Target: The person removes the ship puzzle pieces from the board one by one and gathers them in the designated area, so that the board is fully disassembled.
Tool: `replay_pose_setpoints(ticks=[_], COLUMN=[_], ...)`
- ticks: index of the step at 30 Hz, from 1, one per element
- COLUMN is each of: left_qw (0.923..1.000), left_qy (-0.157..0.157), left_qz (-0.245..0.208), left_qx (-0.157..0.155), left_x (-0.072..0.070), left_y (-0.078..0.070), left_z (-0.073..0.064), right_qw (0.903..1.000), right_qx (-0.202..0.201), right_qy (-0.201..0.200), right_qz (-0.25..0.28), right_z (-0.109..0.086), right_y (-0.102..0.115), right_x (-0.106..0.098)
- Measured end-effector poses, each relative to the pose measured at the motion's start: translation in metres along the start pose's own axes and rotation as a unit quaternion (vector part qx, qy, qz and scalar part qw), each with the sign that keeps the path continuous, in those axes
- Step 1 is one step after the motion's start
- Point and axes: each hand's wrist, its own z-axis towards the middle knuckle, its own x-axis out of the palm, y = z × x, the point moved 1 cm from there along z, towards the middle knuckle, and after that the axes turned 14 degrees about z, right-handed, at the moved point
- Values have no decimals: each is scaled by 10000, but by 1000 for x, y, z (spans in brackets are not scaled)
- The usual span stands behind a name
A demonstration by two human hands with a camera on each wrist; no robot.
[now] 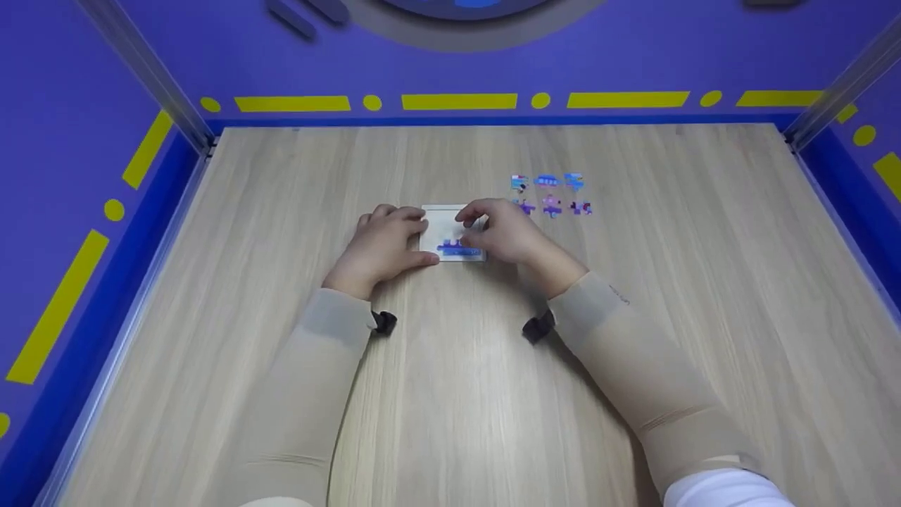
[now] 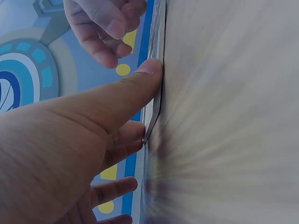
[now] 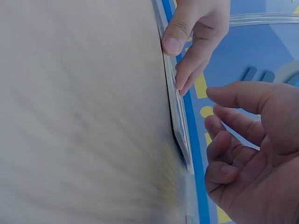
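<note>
A small white puzzle tray (image 1: pixel 440 224) lies on the table, with joined blue and purple jigsaw pieces (image 1: pixel 461 249) along its near edge. My left hand (image 1: pixel 383 243) grips the tray at its left side, the thumb on the near corner and fingers at the left edge. Over the tray's right part hovers my right hand (image 1: pixel 503 231), its thumb and index finger apart. In the right wrist view, the right hand (image 3: pixel 254 144) has loosely curled fingers, and no piece shows between them. Part of the tray is hidden under this hand in the head view.
Two short rows of loose jigsaw pieces (image 1: pixel 547 181) lie beyond the right hand; the lower left one is partly covered by it. The wooden table (image 1: pixel 317 169) is bordered by blue-purple panels (image 1: pixel 457 74) with yellow marks at the back and sides.
</note>
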Motion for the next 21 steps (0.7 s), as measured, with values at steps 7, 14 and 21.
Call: replay_pose_setpoints(ticks=[7, 14, 21], left_qw=[10000, 10000, 10000], left_qy=[33, 64, 33], left_qz=[85, 20, 24], left_qx=[26, 8, 3], left_x=[-2, -2, -2], left_y=[-1, -1, -1], left_z=[1, 0, 1], right_qw=[9994, 9994, 9995], right_qx=[317, 348, 62], right_qy=[-33, -1, 131], right_qz=[100, -31, -285], right_z=[0, 0, 2], right_y=[-6, -7, -9], right_x=[6, 10, 12])
